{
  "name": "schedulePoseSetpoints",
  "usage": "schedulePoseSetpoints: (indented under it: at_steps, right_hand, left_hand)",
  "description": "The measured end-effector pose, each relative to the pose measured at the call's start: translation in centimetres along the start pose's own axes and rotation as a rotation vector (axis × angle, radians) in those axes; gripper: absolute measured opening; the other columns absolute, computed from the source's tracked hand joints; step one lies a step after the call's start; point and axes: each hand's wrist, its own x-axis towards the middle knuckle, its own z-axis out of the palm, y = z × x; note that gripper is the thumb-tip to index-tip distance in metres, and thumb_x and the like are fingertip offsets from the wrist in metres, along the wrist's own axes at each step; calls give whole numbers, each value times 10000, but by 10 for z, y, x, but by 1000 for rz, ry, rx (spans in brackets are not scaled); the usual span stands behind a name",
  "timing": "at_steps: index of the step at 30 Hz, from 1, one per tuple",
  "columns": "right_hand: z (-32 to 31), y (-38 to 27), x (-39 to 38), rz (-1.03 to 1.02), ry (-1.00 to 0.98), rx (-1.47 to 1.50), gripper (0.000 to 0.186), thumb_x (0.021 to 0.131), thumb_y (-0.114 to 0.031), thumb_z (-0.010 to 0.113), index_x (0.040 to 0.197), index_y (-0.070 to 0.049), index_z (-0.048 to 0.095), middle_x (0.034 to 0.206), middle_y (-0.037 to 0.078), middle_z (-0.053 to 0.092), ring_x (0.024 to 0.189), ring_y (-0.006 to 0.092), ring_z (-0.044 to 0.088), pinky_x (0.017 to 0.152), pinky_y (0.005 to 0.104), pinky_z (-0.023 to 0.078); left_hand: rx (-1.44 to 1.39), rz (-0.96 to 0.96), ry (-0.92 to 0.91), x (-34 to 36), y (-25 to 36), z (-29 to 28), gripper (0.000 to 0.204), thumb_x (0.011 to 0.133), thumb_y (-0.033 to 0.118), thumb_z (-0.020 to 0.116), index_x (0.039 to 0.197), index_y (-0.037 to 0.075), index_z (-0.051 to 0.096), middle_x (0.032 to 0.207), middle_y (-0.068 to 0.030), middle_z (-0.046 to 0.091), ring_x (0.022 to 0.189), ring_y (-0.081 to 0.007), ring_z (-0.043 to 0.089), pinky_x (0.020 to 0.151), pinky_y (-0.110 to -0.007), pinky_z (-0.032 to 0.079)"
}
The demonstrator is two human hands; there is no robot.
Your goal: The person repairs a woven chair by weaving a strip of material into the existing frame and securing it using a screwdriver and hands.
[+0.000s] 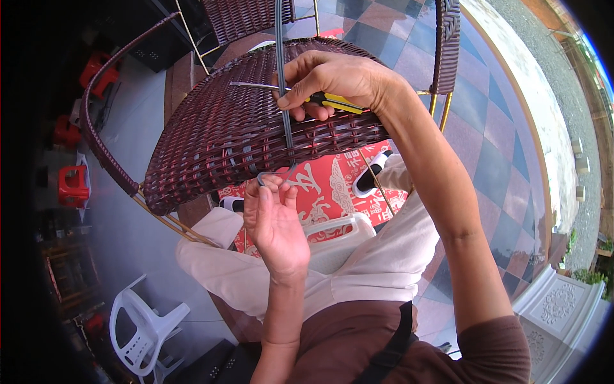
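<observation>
In front of me is a dark brown woven wicker chair (211, 128) with a curved lower edge. My right hand (332, 83) is closed around a screwdriver (342, 102) with a yellow and black handle; its metal shaft points left across the weave. Long grey flat strips (280, 38) run down past the same hand's thumb and fingers to the chair's edge. Below that edge, a grey strip bends into a loop at the raised fingertips of my left hand (279, 233), which appear to pinch it. The palm of this hand faces up and holds nothing else.
The chair's brown-wrapped armrests (446, 51) rise on both sides on gold-coloured metal legs. Beneath lie a red patterned mat (326, 173) and a whitish plastic stool (342, 240) between my legs. A white plastic chair (137, 326) and red stools (73, 185) stand at the left.
</observation>
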Motion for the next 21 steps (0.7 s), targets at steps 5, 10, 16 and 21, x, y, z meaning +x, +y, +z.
schedulePoseSetpoints:
  at_steps: [5,10,16,21]
  right_hand:
    - [4,-2,-2,0,55,-4,97,774,-78,648,783,15,625,634,78,610,416,68,500,376,173,360]
    - [5,-2,1,-7,54,-8,92,779,-73,641,794,18,627,642,85,614,415,68,506,375,171,368]
    - [3,-1,0,-26,45,13,87,780,-72,644,793,13,629,647,88,616,418,74,505,388,174,376]
    - [2,0,2,-16,63,1,79,779,-67,650,786,10,630,648,90,618,428,75,504,416,179,393]
  left_hand:
    - [9,-18,-55,-3,3,-9,122,912,147,518,996,64,550,948,-60,577,903,-132,509,863,-313,394]
    - [73,-31,-3,2,17,-7,138,915,164,523,962,62,603,1009,-67,591,936,-154,524,893,-337,409]
    - [119,-95,-73,8,30,14,252,917,94,493,1143,4,560,1225,-132,539,1095,-178,515,988,-332,380]
    - [308,-91,-140,0,34,18,365,896,18,481,1260,-9,492,1275,-142,501,1072,-174,537,984,-329,391]
